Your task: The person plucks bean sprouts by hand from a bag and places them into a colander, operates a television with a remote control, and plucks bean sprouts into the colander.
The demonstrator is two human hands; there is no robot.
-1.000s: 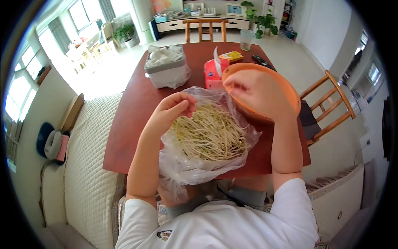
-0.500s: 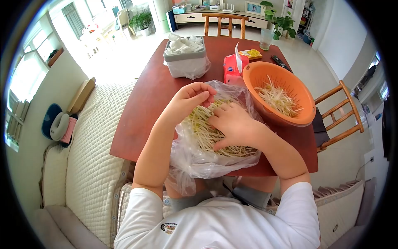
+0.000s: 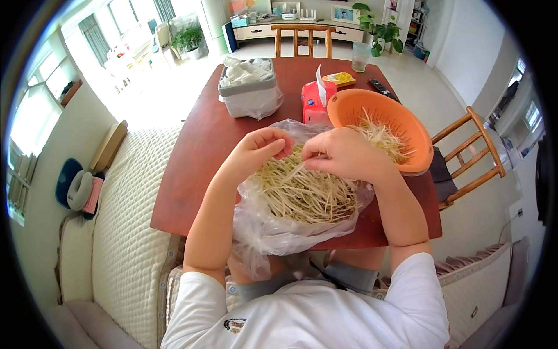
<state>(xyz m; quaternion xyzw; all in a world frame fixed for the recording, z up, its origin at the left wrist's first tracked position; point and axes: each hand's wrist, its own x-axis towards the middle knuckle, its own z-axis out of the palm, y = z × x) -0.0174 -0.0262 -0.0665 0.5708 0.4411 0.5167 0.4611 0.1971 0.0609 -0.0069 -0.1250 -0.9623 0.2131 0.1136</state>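
Observation:
A heap of bean sprouts (image 3: 308, 195), pale with yellow-green parts, lies in an opened clear plastic bag (image 3: 256, 224) at the table's near side. Above the heap's far left edge is my left hand (image 3: 261, 152), its fingers curled and the thumb against them; whatever may be inside them is hidden. My right hand (image 3: 346, 154) is over the heap's far right part, thumb and fingers pinched together. A pale sprout seems to show at its fingertips. Beside this hand, an orange colander (image 3: 417, 129) holds more sprouts (image 3: 383, 138).
On the red-brown table (image 3: 192, 168) stand a grey-rimmed bin (image 3: 250, 96) full of white tissues, a red tissue pack (image 3: 315, 104), a yellow packet (image 3: 339, 79), a remote (image 3: 381, 89) and a glass (image 3: 360, 57). Wooden chairs (image 3: 474, 157) stand at the right and far sides.
My right hand has lifted from lying spread on the sprouts and closed into a pinch. My left hand stays curled in nearly the same place. The whole view has shifted slightly.

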